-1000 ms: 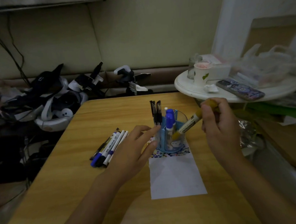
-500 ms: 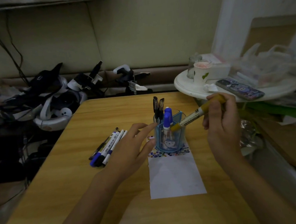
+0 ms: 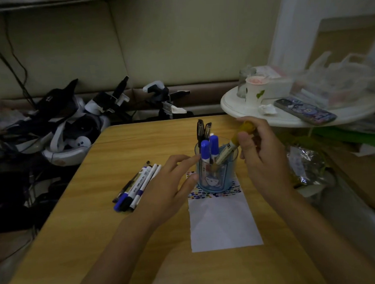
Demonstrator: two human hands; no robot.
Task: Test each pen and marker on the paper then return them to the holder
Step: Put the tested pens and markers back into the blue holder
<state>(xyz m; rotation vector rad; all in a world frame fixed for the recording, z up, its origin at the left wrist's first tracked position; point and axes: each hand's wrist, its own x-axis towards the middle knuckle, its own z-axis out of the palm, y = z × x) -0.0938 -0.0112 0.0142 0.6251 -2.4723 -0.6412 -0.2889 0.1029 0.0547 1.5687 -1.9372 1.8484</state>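
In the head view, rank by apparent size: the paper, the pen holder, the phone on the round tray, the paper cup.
Largest to smallest as they look:
1. paper
2. pen holder
3. phone, close to the holder in apparent size; it lies farther off, so that order is unsure
4. paper cup

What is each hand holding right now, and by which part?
Right hand grips the yellow marker near its capped upper end. Left hand holds nothing; its fingers touch the holder.
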